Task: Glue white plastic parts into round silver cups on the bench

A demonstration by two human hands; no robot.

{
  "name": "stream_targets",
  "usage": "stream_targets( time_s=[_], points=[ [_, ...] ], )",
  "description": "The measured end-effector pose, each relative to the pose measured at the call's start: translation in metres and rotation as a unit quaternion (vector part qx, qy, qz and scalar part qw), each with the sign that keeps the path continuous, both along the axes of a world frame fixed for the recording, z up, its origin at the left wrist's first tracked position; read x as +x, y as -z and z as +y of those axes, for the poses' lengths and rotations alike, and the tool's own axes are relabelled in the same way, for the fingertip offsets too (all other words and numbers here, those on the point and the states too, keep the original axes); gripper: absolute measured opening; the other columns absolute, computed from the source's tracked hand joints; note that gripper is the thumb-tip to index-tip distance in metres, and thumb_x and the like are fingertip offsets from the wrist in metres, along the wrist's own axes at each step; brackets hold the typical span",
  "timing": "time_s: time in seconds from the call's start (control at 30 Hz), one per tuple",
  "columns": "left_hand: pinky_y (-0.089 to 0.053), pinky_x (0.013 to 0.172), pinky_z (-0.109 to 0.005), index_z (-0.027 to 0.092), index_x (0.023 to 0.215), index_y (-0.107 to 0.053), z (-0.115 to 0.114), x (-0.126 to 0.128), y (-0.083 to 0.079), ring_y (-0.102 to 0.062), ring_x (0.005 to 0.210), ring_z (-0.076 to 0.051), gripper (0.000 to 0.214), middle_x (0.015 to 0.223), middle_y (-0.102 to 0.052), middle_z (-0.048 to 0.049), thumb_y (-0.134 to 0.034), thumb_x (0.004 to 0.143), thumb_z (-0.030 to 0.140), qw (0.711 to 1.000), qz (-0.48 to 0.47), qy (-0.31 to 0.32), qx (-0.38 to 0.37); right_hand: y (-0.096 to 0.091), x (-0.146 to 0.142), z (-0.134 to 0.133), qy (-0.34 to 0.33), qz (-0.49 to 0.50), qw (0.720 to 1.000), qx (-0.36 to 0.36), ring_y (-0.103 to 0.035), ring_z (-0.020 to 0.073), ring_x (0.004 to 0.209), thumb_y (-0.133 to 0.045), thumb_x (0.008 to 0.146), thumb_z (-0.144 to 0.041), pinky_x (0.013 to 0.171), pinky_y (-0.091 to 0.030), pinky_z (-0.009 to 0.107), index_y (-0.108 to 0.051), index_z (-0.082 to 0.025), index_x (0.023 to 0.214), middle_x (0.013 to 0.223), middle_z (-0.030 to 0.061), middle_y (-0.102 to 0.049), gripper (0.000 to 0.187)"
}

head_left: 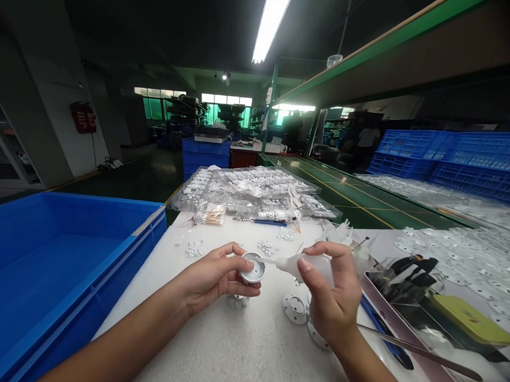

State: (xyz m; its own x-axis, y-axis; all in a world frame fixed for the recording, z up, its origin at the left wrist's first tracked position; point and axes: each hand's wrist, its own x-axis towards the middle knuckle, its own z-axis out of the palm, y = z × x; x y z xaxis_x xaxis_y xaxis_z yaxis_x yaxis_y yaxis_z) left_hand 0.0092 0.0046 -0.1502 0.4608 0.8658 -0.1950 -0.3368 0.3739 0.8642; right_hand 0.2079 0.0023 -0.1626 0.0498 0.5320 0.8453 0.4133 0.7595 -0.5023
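My left hand [210, 277] is closed around a small round white cup-shaped part [252, 269], holding it tilted above the white table [229, 349]. My right hand [333, 295] grips a soft translucent squeeze bottle [304, 265] whose thin nozzle points left into the part's open face. Two similar round white parts [295, 308] lie on the table just below my right hand, and another [237, 301] sits under my left hand.
A large blue plastic crate [62, 272] stands at the left. A tray [436, 320] with tools, a yellow item and a long metal rod is at the right. Bagged trays of white parts [255, 191], cotton swabs [213, 214] and small loose pieces lie behind. Blue crates [453, 156] line the far right.
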Motion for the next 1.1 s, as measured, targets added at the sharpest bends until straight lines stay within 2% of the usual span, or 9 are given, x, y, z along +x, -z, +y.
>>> stream_targets(
  time_s=[0.27, 0.53, 1.1],
  points=[
    [-0.055, 0.081, -0.035, 0.016, 0.087, -0.047, 0.0010, -0.0003, -0.0007, -0.064, 0.077, -0.016, 0.020, 0.086, -0.061, -0.0058, -0.065, 0.079, 0.013, 1.000, 0.000, -0.006, -0.001, -0.0023, -0.0022, 0.0001, 0.029, -0.024, 0.999, 0.017, -0.051, 0.0161, 0.067, -0.052, 0.089, -0.027, 0.056, -0.039, 0.027, -0.052, -0.022, 0.094, 0.083, 0.0020, -0.051, 0.008],
    [-0.055, 0.080, -0.035, 0.015, 0.084, -0.047, 0.0003, -0.0001, -0.0022, -0.064, 0.078, -0.017, 0.019, 0.087, -0.062, -0.0065, -0.065, 0.079, 0.013, 1.000, 0.010, -0.010, -0.003, -0.0030, -0.0027, 0.0000, 0.021, -0.024, 0.999, 0.015, -0.050, 0.0129, 0.068, -0.052, 0.089, -0.025, 0.060, -0.038, 0.024, -0.051, -0.022, 0.095, 0.083, -0.0012, -0.051, 0.007],
    [-0.056, 0.078, -0.033, 0.015, 0.084, -0.047, 0.0012, -0.0021, -0.0023, -0.065, 0.076, -0.017, 0.019, 0.086, -0.061, -0.0067, -0.066, 0.078, 0.012, 1.000, 0.006, -0.008, -0.005, -0.0031, -0.0031, -0.0007, 0.017, -0.022, 1.000, 0.007, -0.051, 0.0120, 0.071, -0.051, 0.089, -0.025, 0.063, -0.039, 0.023, -0.051, -0.023, 0.096, 0.084, -0.0019, -0.052, 0.007]
  ],
)
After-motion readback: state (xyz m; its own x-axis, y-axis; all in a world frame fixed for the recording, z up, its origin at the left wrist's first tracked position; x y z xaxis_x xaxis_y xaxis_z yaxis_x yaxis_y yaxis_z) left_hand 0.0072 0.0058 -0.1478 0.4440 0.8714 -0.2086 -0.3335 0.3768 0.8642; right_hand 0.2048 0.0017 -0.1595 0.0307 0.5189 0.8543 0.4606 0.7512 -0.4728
